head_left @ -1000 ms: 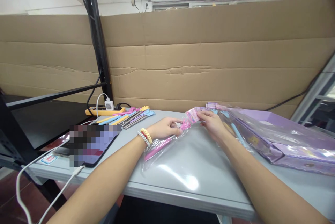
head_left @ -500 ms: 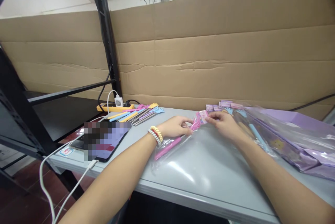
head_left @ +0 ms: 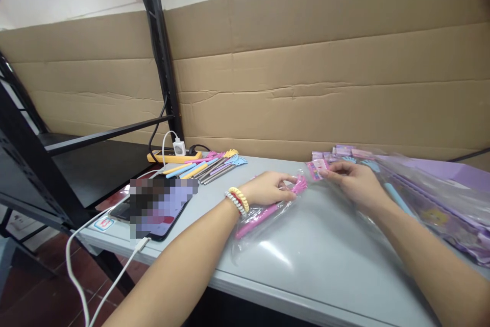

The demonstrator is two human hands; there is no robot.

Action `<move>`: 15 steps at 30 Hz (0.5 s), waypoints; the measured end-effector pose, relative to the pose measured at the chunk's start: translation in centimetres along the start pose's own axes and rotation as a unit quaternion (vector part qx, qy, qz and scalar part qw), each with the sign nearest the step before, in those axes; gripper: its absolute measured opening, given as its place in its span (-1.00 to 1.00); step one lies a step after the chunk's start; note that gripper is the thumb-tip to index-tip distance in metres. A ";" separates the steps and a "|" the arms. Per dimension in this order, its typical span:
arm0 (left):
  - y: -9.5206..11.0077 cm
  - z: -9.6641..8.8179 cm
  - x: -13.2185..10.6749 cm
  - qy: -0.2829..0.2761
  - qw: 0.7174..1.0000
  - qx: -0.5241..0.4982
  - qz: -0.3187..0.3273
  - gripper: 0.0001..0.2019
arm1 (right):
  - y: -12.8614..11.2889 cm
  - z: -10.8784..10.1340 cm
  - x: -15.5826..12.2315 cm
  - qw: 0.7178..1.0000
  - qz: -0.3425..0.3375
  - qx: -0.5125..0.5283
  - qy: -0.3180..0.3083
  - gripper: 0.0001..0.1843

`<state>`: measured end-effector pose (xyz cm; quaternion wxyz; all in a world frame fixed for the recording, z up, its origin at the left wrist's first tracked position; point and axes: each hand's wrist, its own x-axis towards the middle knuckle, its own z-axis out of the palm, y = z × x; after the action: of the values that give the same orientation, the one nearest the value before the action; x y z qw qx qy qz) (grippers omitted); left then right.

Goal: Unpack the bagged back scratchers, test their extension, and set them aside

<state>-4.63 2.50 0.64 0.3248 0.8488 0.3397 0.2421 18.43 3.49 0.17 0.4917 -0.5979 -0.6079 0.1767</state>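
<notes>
A pink back scratcher (head_left: 255, 223) with a hand-shaped end lies on the grey table inside a clear plastic bag (head_left: 245, 245). My left hand (head_left: 270, 187), wearing coiled bands at the wrist, is closed round it through the plastic, just below the scratcher's fingers. To its right, my right hand (head_left: 354, 182) pinches a small pink printed card (head_left: 317, 169) between thumb and fingertips. The card is held just beyond the bag's upper end, and a gap separates it from the scratcher's head. Whether card and bag touch cannot be made out.
Several loose back scratchers (head_left: 214, 168) lie at the back left, beside a yellow power strip (head_left: 174, 157). A phone (head_left: 168, 215) on a white cable (head_left: 124, 255) sits at the left edge. Bagged scratchers and a purple bag (head_left: 444, 174) fill the right. Cardboard (head_left: 306, 77) stands behind.
My right hand has moved right with the card, away from the scratcher's head, where the two were close together. The left hand keeps its hold on the scratcher. The view has shifted slightly.
</notes>
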 end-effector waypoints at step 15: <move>0.2 0.0 -0.1 -0.006 1.000 -0.023 -0.011 -0.50 | -0.5 -1.5 0.2 0.987 0.084 0.134 0.020 -0.62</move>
<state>-4.65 2.29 0.80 0.3492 0.8385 0.3414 0.2415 19.40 3.02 1.29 0.5623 -0.5794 -0.5164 0.2854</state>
